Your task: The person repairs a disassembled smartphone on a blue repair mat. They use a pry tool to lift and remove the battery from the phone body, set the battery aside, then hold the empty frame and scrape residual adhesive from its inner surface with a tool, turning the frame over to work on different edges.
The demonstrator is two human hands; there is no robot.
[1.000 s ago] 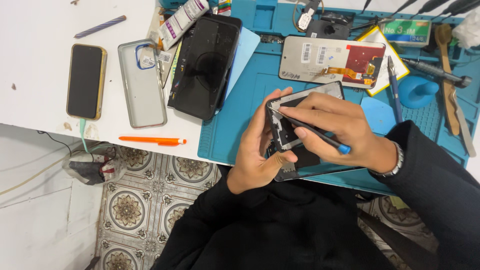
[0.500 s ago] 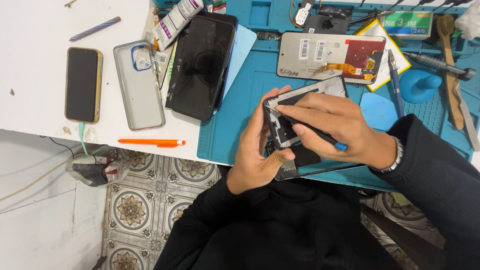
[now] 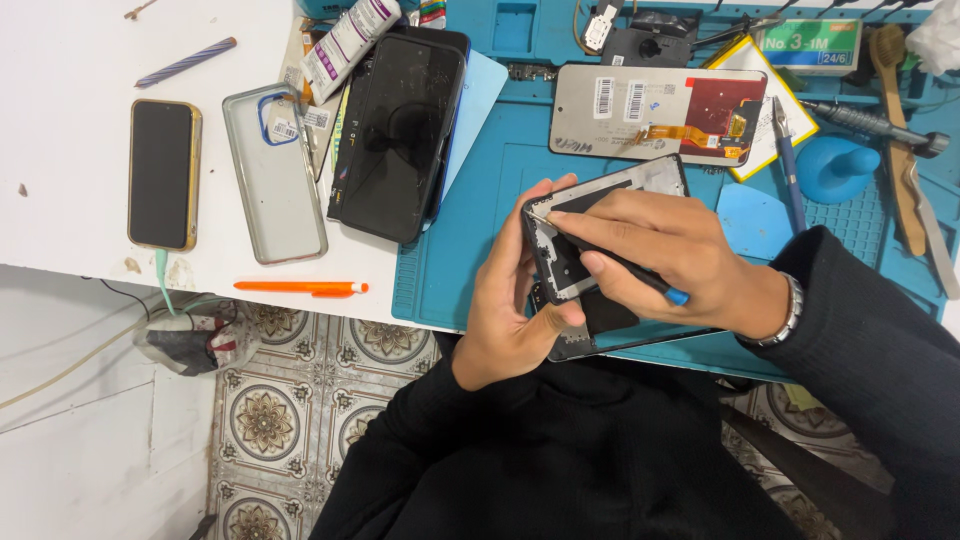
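Between the earlier frames and now, both hands sit in nearly the same place over the blue work mat (image 3: pixel 470 215), with the tool tip resting at the frame's upper-left corner. Left hand (image 3: pixel 510 310) is curled around the phone frame (image 3: pixel 590 235), gripping its left edge, long axis tilted up toward the right. Right hand (image 3: pixel 670 250), the nearer to that corner, pinches a thin dark tool (image 3: pixel 625 265) like a pen.
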